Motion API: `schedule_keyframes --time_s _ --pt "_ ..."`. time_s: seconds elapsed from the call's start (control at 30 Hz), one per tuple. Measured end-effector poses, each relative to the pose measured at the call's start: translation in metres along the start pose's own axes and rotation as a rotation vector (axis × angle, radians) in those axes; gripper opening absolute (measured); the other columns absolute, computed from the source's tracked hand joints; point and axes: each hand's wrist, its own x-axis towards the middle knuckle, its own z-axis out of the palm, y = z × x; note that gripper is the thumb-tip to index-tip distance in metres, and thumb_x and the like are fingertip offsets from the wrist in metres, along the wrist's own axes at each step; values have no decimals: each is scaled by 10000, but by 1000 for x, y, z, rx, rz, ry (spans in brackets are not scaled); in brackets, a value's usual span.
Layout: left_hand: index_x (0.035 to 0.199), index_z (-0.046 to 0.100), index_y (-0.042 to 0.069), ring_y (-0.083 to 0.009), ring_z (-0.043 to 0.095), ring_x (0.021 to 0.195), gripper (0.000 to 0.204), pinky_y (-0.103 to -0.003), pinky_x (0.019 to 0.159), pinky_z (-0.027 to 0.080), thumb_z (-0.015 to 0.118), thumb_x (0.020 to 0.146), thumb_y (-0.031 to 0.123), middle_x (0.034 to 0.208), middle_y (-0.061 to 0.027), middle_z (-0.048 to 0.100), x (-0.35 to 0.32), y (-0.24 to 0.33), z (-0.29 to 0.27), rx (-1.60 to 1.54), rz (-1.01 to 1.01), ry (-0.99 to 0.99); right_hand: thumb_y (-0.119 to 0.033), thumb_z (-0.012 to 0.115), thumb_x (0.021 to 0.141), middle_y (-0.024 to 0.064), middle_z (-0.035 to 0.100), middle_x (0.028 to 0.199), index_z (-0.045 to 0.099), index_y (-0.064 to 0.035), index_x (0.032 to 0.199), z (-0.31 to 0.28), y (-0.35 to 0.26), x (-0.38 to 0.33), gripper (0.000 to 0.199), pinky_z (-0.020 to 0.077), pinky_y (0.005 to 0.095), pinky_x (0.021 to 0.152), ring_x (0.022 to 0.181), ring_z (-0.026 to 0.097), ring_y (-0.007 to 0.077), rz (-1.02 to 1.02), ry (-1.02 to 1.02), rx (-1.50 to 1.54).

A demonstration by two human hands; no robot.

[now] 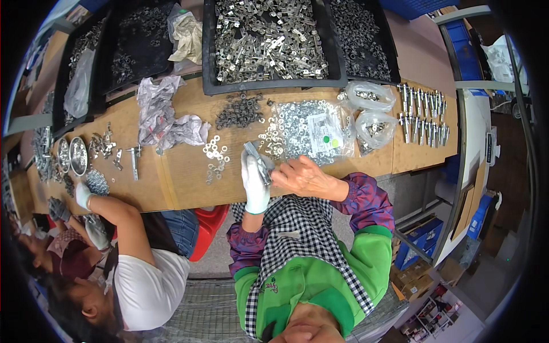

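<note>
My left hand [255,186], in a white glove, is closed around a grey metal bracket [258,158] that sticks up from its fingers. My bare right hand [304,178] sits right beside it, fingertips touching the bracket's lower end. Both hands hover over the front edge of the wooden bench [183,171]. Just beyond them a heap of silver washers [297,126] lies on a clear plastic bag. A small pile of dark nuts [240,111] and a few loose washers [216,155] lie to the left of it.
A black tray of metal brackets [269,43] stands at the back, flanked by further black trays. Rows of assembled bolts [423,117] and two small bags [373,111] lie to the right. Crumpled plastic [166,117] lies left. A co-worker's gloved hand [84,195] works near metal bowls [77,155].
</note>
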Motion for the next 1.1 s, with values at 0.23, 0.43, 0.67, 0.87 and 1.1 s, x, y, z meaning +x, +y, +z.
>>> schedule_keyframes --time_s 0.23,0.43,0.67,0.87,1.1 --pt "1322 406 57 -73 457 694 453 -230 633 397 368 997 370 826 14 506 0 0 3 -6 -29 -11 -379 614 821 -10 459 666 489 -151 807 -13 17 -1 260 289 300 628 607 511 119 69 98 49" --pt "1338 394 59 -70 461 745 484 -235 668 406 350 1001 403 883 8 504 -2 -2 8 137 -15 -34 -344 640 784 -13 468 725 507 -160 866 -12 15 -11 242 292 298 601 687 529 124 -7 -70 53" --pt "1391 322 -7 -159 533 987 574 -304 878 439 260 1010 418 1183 -85 521 -4 -20 16 165 -56 -273 -226 590 816 -62 552 950 571 -191 1036 -32 26 -29 224 264 263 568 730 499 71 -147 20 -102" --pt "1297 399 -29 -357 443 1258 473 -387 1034 401 380 963 305 1398 -228 383 -3 -49 60 726 177 -714 -225 527 824 -79 540 1108 586 -201 1004 -53 42 -96 191 263 232 554 860 483 71 -194 -117 -322" --pt "1330 396 79 -368 476 1206 513 -455 998 396 319 961 427 1327 -225 438 -16 -77 143 897 185 -1095 -70 628 774 22 603 937 617 -96 983 -44 78 -225 210 366 301 551 657 509 104 68 -23 -321"
